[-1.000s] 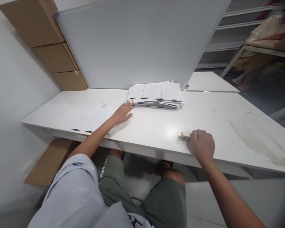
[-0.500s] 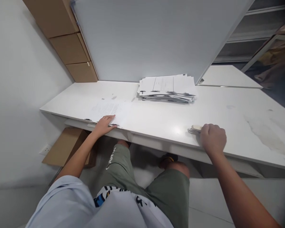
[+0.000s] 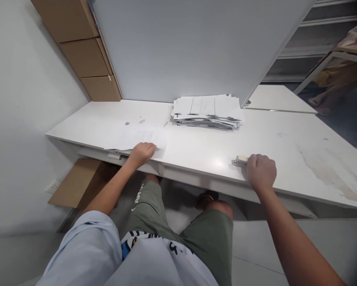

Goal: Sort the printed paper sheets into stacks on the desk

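My left hand [image 3: 141, 153] is closed on the near edge of a few loose printed sheets [image 3: 130, 137] lying at the front left edge of the white table [image 3: 196, 147]. My right hand [image 3: 261, 171] is a fist around a small pale stapler [image 3: 239, 160], resting on the table's front edge; only the stapler's left end shows. A thick, untidy stack of printed papers [image 3: 207, 111] sits at the back middle of the table, against a grey partition panel [image 3: 181, 47].
Brown cardboard boxes [image 3: 83, 55] are stacked at the back left against the white wall. A flat cardboard piece [image 3: 77, 184] lies on the floor under the table's left end. A second white table [image 3: 278, 104] and shelving stand behind the partition at right.
My left hand drew back from the paper stack to the loose sheets at the front edge and closed on them, shifting them slightly. My right hand stayed on the stapler.
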`<state>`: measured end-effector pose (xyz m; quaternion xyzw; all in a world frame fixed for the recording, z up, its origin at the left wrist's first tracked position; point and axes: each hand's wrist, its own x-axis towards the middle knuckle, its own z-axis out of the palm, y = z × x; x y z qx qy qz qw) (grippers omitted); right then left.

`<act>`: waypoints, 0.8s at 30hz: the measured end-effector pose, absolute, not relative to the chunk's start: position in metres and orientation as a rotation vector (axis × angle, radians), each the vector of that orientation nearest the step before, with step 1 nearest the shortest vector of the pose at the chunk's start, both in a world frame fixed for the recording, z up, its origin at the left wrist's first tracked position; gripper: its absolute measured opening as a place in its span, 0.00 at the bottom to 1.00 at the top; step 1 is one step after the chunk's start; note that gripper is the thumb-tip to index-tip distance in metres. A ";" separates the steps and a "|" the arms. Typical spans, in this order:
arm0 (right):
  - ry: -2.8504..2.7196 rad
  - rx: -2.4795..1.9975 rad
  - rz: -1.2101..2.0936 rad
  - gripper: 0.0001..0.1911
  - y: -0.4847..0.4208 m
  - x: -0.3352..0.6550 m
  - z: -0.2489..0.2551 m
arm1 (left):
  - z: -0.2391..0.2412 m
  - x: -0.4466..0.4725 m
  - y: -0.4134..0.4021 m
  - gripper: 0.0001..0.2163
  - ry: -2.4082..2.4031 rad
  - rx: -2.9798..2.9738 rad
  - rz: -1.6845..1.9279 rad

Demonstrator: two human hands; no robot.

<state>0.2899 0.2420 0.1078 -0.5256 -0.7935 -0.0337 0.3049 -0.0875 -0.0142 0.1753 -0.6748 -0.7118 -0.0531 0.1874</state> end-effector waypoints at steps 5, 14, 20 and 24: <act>-2.072 -1.415 -0.032 0.15 0.241 0.290 0.110 | 0.161 -0.011 0.032 0.14 -1.547 -2.143 -0.109; -2.061 -1.428 -0.012 0.15 0.245 0.290 0.111 | 0.128 0.106 0.105 0.12 -1.229 -2.443 -0.233; -2.049 -1.435 0.015 0.16 0.248 0.291 0.110 | 0.126 0.123 0.121 0.12 -1.358 -2.440 -0.306; -2.026 -1.474 0.034 0.16 0.248 0.288 0.112 | 0.124 0.123 0.123 0.18 -1.518 -2.442 -0.388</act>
